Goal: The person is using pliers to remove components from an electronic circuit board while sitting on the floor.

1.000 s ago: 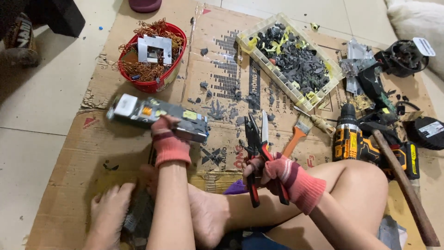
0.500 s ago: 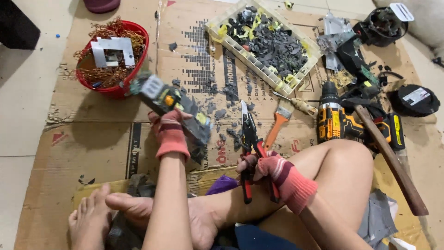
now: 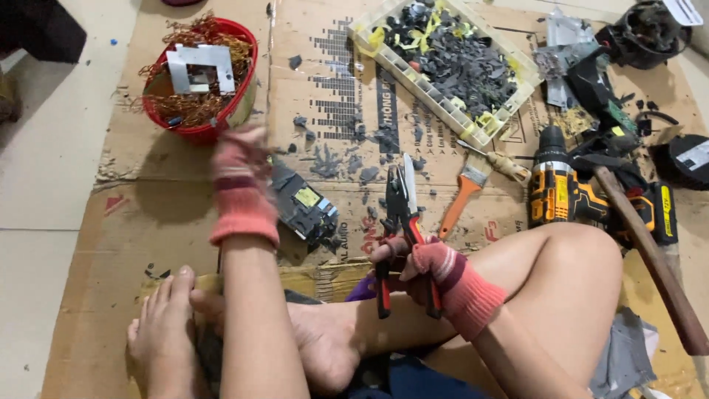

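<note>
I sat on flattened cardboard (image 3: pixel 185 222). The yellow crate (image 3: pixel 450 66) was heaped with dark stripped parts and the red basket (image 3: pixel 199 81) with copper wire. My left hand (image 3: pixel 240 174), blurred, hovered over a circuit board (image 3: pixel 303 210); its grip I couldn't tell. My right hand (image 3: pixel 417 258) gripped red-handled pliers (image 3: pixel 399 222) just beside the board, which still carried components.

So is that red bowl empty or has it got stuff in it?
Filled. The red bowl holds a heap of tangled copper-coloured wire rising above its rim, with a flat grey metal frame lying on top.
</note>
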